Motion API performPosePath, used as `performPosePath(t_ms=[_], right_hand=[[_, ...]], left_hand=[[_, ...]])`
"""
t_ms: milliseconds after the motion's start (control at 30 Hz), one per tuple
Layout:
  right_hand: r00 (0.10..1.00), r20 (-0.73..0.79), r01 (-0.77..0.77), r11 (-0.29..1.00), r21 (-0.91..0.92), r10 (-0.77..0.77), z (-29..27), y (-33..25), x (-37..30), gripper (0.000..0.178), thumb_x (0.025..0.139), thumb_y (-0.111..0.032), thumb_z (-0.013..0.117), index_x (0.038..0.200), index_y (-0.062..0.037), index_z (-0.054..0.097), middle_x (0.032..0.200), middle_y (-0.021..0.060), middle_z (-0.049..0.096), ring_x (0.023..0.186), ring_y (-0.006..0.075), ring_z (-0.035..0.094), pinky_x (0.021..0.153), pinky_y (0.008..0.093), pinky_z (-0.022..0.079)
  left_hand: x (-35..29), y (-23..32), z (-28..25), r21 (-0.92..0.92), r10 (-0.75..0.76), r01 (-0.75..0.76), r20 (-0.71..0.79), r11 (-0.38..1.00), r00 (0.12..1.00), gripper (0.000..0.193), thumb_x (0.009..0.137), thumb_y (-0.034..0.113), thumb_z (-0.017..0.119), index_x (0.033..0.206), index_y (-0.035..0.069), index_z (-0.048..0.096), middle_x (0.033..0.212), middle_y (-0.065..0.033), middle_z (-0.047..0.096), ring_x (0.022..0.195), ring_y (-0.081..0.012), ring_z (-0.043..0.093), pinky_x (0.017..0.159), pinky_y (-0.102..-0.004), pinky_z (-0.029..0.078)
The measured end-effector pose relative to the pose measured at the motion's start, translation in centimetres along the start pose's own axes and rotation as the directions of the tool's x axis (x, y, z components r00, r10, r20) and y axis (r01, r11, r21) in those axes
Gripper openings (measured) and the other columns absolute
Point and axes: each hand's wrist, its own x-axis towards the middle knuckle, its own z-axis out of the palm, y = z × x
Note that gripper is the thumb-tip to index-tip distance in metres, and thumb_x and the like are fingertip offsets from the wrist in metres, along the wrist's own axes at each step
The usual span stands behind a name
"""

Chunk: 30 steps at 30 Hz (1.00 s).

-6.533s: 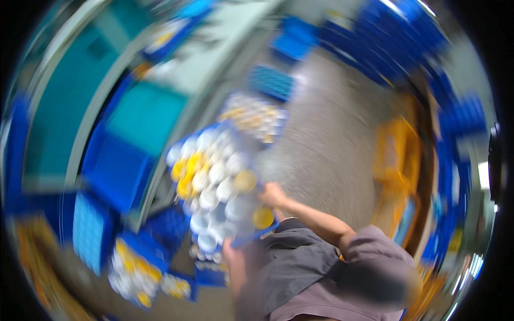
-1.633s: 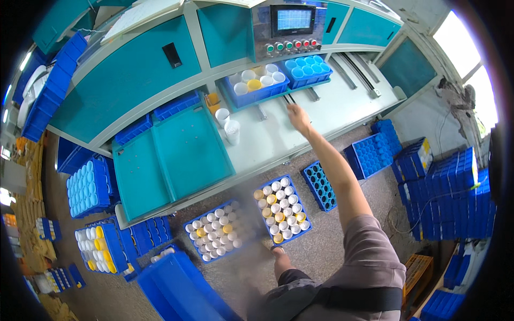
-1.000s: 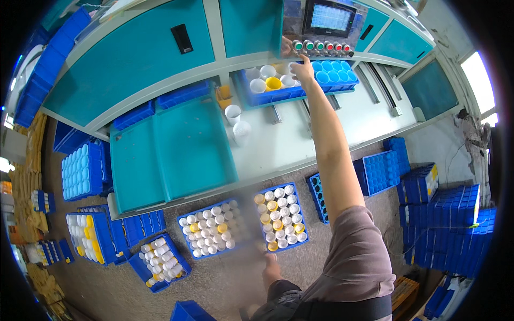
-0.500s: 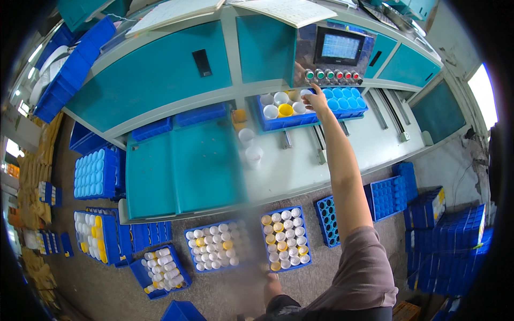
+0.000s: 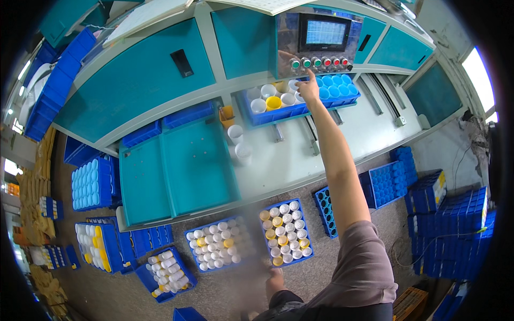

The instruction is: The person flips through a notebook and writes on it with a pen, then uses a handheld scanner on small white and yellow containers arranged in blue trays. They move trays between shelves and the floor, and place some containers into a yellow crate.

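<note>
My right hand [image 5: 309, 90] reaches forward over a blue crate [image 5: 289, 113] on the machine's bench. Its index finger points up at the row of round buttons, with the fingertip close to a green button [image 5: 306, 62]; whether it touches cannot be made out. Nothing is held in this hand. Under it, the crate carries white cups [image 5: 258, 106] and a yellow cup [image 5: 273, 102], with light-blue cups [image 5: 333, 91] at its right end. Above the buttons sits a lit screen [image 5: 325, 32]. My left hand is out of sight.
Two translucent cups [image 5: 243, 154] stand on the bench, right of a teal tray [image 5: 201, 171]. Crates of white and yellow cups [image 5: 286, 232] line the floor below. Stacked blue crates [image 5: 447, 230] fill the right side. A blurred patch veils part of the lower middle.
The view has shifted, so the bench and panel sit higher and further left. My right hand stays by the buttons, its index finger now extended more clearly toward them.
</note>
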Motion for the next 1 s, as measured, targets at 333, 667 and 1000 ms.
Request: performPosePath(t_ms=[333,667,1000], right_hand=[[0.987,0.112,-0.117,0.993,0.03,0.113,-0.2,-1.1,-0.5,0.083,0.08,-0.002,0.062,0.151,-0.0155,0.021,0.089,0.0099,0.068,0.067,0.0149,0.061,0.058,0.0301,0.051],[0.935,0.052,0.351,0.898,-0.264,-0.35,4.4,9.6,-11.5,0.02,0.09,-0.011,0.059,0.108,-0.0034,0.059,0.079,0.0149,0.068,0.071,0.0235,0.068,0.066,0.0353,0.053],[0.812,0.518,-0.043,0.912,-0.408,0.27,-0.9,19.2,-58.1,0.021,0.091,-0.019,0.058,0.102,-0.0021,0.061,0.086,0.0143,0.066,0.081,0.0312,0.063,0.071,0.0426,0.05]], left_hand=[[-1.4,-1.0,-1.5,0.02,-0.034,0.036,-0.07,0.999,0.997,0.056,0.078,0.011,0.068,0.126,-0.009,0.048,0.122,-0.0228,0.056,0.104,-0.0317,0.058,0.09,-0.0415,0.047],[-4.7,-3.1,-3.2,0.056,-0.042,0.048,-0.104,0.997,0.994,0.055,0.078,0.011,0.068,0.125,-0.009,0.048,0.122,-0.0232,0.057,0.104,-0.0319,0.059,0.09,-0.0413,0.047],[-9.4,-5.1,-9.7,0.167,-0.018,0.04,-0.127,0.985,0.992,0.054,0.078,0.01,0.068,0.125,-0.01,0.049,0.121,-0.0237,0.057,0.103,-0.032,0.059,0.09,-0.0411,0.047]])
